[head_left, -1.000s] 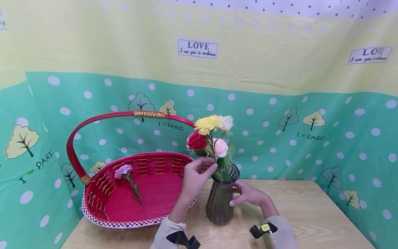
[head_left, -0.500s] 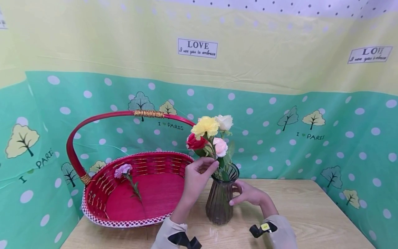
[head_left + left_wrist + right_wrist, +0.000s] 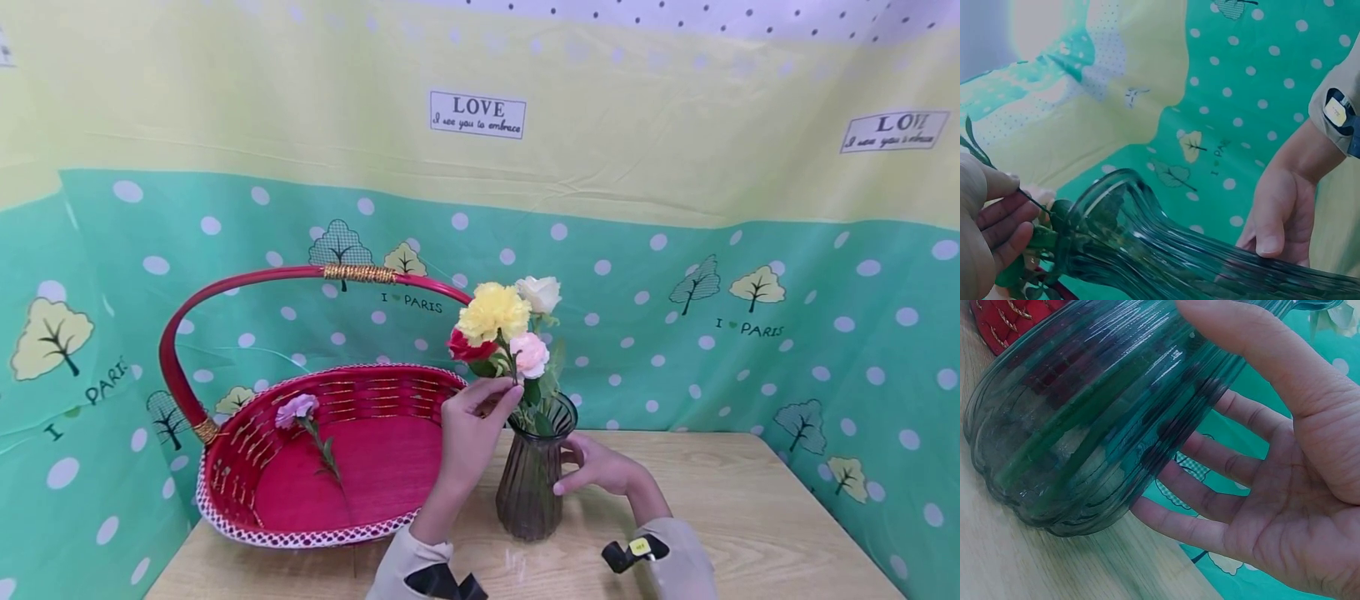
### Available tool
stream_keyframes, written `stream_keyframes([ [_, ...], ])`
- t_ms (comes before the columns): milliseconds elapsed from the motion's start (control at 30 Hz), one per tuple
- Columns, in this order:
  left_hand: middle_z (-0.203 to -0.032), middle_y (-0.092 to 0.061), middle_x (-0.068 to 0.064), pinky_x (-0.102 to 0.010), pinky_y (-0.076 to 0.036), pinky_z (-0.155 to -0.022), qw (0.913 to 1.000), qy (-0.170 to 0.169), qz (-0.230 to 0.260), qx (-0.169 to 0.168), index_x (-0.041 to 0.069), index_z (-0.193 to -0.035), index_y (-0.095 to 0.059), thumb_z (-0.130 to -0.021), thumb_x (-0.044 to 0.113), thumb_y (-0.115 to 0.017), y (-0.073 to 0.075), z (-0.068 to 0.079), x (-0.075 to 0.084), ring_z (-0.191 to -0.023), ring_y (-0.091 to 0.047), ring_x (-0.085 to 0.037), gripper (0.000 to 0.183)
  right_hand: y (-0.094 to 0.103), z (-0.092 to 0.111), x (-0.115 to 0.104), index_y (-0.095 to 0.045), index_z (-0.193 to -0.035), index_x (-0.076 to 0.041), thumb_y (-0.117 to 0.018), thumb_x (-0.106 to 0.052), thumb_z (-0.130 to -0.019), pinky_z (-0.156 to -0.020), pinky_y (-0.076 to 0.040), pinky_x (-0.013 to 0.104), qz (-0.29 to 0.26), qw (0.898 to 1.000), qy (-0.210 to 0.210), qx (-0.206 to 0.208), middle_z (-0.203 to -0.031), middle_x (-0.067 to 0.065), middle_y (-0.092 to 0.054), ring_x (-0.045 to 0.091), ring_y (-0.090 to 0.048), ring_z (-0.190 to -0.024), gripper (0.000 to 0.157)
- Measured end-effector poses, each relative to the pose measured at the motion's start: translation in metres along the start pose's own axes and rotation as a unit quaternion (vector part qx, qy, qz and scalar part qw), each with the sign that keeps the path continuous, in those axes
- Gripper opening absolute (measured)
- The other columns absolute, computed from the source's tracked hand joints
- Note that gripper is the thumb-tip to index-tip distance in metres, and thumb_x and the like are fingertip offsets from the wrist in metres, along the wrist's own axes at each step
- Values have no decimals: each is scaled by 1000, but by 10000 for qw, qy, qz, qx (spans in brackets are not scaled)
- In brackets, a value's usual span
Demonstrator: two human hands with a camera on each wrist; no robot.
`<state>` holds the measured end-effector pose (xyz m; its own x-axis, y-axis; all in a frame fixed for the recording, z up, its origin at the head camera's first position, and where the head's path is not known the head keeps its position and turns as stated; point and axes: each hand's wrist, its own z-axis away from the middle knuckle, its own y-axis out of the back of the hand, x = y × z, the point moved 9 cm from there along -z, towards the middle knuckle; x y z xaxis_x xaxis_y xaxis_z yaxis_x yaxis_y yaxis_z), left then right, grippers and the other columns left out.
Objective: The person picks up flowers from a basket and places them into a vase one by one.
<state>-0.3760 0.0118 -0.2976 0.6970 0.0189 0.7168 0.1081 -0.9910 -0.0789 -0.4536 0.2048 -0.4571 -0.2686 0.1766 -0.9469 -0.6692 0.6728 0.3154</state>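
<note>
Left fingers (image 3: pixel 486 387) pinch the yellow carnation stem (image 3: pixel 1033 199), likely the best hold. Right fingers (image 3: pixel 1200 499) clasp the fragile-looking glass vase (image 3: pixel 528 492).

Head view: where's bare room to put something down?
Biggest patch: the table, from the right sleeve to the green curtain. Also the floor of the basket, right of the purple flower. Crowded: between basket and vase, with the left hand above; the right hand holds the vase's right side.

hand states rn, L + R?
Left hand: closed, pinching the stem of the yellow flower between thumb and fingers.
Right hand: closed, holding the side of the glass vase.
</note>
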Motion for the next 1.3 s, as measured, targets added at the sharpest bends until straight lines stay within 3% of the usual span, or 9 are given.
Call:
stream_keyframes([
  [433,-94,-79,-14,-24,-63,-74,9997,-220,104,96,3,-99,-79,-83,6,-82,5,2,15,-79,-74,-13,17,0,0,3,-34,-153,0,-82,-10,-84,-110,-45,47,-4,10000,-12,-18,-146,11,-49,25,-50,-131,85],
  [767,-94,-77,-17,-24,-62,-70,9994,-177,307,4,0,-100,-79,-89,8,-78,5,0,15,-77,-71,-6,14,-2,0,6,-30,-154,3,-81,-9,-85,-100,-55,39,-167,9998,-74,-49,-150,21,-43,34,-49,-133,86],
  [1033,-93,-76,-16,-22,-61,-69,9993,-302,237,34,-1,-101,-79,-88,6,-79,6,-1,17,-77,-69,-5,15,-4,1,5,-29,-153,6,-79,-6,-85,-98,-57,38,-313,9994,-40,-111,-143,8,-49,25,-53,-127,85],
  [1300,-96,-77,-19,-24,-62,-75,9986,58,518,-72,-2,-103,-79,-86,3,-80,7,-2,9,-81,-72,-7,18,-4,0,6,-28,-153,6,-79,-4,-85,-98,-57,39,-344,9993,4,-125,-143,6,-50,26,-53,-127,85],
])
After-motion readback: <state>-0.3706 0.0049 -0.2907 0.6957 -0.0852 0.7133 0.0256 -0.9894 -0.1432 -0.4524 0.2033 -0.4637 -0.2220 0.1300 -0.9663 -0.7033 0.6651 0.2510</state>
